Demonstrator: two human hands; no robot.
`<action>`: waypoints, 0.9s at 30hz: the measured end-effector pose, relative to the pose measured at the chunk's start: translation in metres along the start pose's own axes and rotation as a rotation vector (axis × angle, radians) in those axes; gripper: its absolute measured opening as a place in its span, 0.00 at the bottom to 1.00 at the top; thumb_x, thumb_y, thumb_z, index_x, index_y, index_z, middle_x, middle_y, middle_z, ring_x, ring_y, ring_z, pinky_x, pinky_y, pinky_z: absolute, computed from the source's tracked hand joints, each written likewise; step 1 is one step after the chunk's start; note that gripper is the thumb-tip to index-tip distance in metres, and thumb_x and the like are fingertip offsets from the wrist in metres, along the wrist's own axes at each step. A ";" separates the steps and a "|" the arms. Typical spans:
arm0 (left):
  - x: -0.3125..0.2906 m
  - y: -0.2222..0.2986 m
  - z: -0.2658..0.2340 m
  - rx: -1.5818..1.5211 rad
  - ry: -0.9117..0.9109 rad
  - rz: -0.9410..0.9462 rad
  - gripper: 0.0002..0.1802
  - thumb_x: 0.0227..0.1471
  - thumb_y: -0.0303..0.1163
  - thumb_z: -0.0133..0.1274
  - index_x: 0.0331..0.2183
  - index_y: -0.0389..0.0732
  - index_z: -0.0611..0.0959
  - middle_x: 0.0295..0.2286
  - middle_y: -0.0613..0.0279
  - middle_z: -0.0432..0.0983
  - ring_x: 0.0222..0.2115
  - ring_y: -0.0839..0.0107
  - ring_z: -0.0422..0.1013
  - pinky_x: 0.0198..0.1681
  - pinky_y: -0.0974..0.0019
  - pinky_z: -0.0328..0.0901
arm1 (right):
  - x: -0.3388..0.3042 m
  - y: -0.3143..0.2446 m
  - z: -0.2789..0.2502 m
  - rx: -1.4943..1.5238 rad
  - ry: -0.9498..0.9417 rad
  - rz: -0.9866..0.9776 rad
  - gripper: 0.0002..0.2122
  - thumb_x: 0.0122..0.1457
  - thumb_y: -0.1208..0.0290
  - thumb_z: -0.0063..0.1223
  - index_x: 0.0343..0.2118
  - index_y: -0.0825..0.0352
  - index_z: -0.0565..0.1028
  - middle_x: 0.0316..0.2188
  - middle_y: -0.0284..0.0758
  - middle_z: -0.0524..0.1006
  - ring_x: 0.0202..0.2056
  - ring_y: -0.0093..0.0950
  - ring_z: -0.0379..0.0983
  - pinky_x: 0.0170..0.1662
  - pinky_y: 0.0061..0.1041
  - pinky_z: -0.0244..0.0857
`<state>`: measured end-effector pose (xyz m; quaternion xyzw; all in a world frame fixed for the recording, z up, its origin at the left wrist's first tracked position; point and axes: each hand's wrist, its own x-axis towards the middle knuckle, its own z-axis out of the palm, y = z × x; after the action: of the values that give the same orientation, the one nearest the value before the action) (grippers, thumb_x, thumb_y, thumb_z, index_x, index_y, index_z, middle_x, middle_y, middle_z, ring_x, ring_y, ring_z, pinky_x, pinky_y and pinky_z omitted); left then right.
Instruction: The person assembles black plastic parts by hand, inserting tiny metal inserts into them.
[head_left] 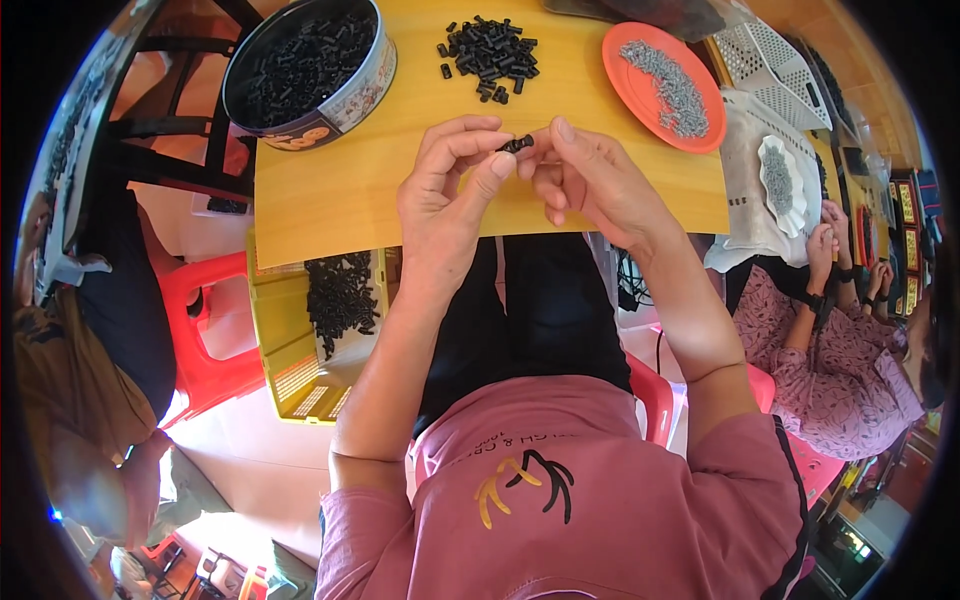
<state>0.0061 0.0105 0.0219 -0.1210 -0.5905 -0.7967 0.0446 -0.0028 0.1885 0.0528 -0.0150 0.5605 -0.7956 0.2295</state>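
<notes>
"Going left to right, what could go wrong?"

"The left hand (445, 190) pinches a small black part (517, 144) between thumb and fingertips, above the table (330, 195) near its front edge. A loose pinch could let it slip over that edge. The right hand (605, 185) is half curled at the part's other end; whether it touches, I can't tell."

"And around them?"

"On the table's left, a round tin (365, 105) of black pieces (310, 70), whose tall wall would hinder a low reach; below the front edge, a yellow crate (278, 335); at the table's far side, a loose black pile (490, 55); to its right, an orange plate (635, 100) of grey bits (668, 88), easily jogged by an elbow."
</notes>
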 end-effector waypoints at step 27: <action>-0.010 0.029 0.011 0.299 -0.099 0.375 0.11 0.47 0.17 0.59 0.36 0.33 0.83 0.37 0.54 0.77 0.38 0.63 0.73 0.42 0.66 0.68 | -0.013 0.005 0.039 0.373 -0.121 0.019 0.13 0.61 0.59 0.52 0.33 0.66 0.72 0.17 0.22 0.62 0.16 0.12 0.55 0.22 0.17 0.61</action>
<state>0.0237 0.0119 0.0492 -0.2595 -0.6704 -0.6713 0.1802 0.0219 0.1579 0.0660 -0.0150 0.3885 -0.8812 0.2690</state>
